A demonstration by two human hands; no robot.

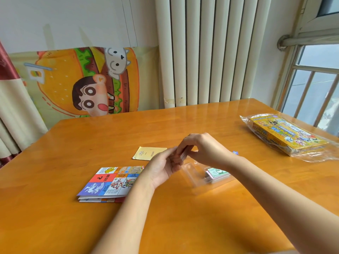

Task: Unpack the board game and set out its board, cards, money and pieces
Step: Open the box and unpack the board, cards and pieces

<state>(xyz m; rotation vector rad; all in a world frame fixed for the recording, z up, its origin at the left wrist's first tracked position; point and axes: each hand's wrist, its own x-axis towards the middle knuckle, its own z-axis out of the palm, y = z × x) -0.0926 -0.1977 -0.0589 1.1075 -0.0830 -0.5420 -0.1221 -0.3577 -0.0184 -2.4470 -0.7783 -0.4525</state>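
Centrally, above the wooden counter [73, 143], both hands are meeting. The folded board [111, 182] is lying left of the fingers, and the clear tray [194, 176], with money [217, 172] sitting in it, just beneath and right of them. The left hand [161, 167] is cradling a stack of cards [181, 156] while the right hand [203, 149] is pinching it from above. Its long axis is seemingly pointing away from the person, though blurred.

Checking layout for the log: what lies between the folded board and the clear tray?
In the head view, only the left hand, holding cards, crosses the gap between board and tray; nothing else shows there.
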